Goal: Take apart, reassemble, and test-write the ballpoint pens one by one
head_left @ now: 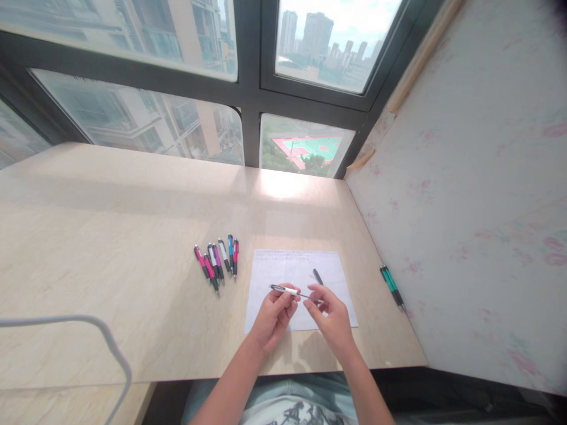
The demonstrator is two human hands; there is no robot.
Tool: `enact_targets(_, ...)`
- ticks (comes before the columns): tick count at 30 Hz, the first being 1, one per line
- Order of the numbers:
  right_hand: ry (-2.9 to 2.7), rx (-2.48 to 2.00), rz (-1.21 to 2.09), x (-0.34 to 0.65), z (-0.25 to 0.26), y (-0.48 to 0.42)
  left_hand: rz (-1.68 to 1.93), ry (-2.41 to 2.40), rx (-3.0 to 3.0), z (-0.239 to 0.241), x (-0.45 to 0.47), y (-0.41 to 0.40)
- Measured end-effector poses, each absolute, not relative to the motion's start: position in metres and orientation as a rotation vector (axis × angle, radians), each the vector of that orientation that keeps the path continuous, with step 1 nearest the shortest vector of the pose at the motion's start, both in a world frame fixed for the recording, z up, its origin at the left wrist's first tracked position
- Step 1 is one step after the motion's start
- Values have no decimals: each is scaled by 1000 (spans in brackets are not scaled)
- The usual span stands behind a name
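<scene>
My left hand is closed around the white upper barrel of a ballpoint pen, its black clip end pointing left. From the barrel's right end a thin dark refill runs across to my right hand, whose thumb and fingers pinch around its far end. Both hands are over a sheet of paper with lines of small writing along its top. On the sheet, just beyond my right hand, lies a black pen grip, apart from the barrel.
Left of the paper lies a group of pens in pink, white, purple and blue. Two green pens rest by the papered wall at right. A grey cable loops over the table at left. Windows stand behind.
</scene>
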State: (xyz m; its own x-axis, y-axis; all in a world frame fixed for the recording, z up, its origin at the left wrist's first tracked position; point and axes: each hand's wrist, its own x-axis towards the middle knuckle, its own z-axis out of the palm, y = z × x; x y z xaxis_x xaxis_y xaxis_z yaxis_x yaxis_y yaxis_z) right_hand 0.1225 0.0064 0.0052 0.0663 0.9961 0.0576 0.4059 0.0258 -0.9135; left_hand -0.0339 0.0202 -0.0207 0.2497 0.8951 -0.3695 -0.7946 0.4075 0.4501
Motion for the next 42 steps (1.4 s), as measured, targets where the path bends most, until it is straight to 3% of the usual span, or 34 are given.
enact_targets(9,-2030,-2001,227,141,-3,44,1194,645,133,-21,-33,24)
enact_targets(20,-2253,-2059,62,125,-10,60,1209,637,122,-22,-32,24)
enact_targets(34,-2251,-1919,107,124,-17,42,1203,634,123,-24,-32,25)
enact_targets(42,-1600,-1678,717,146,-18,29,1216,672,154,-23,-31,24)
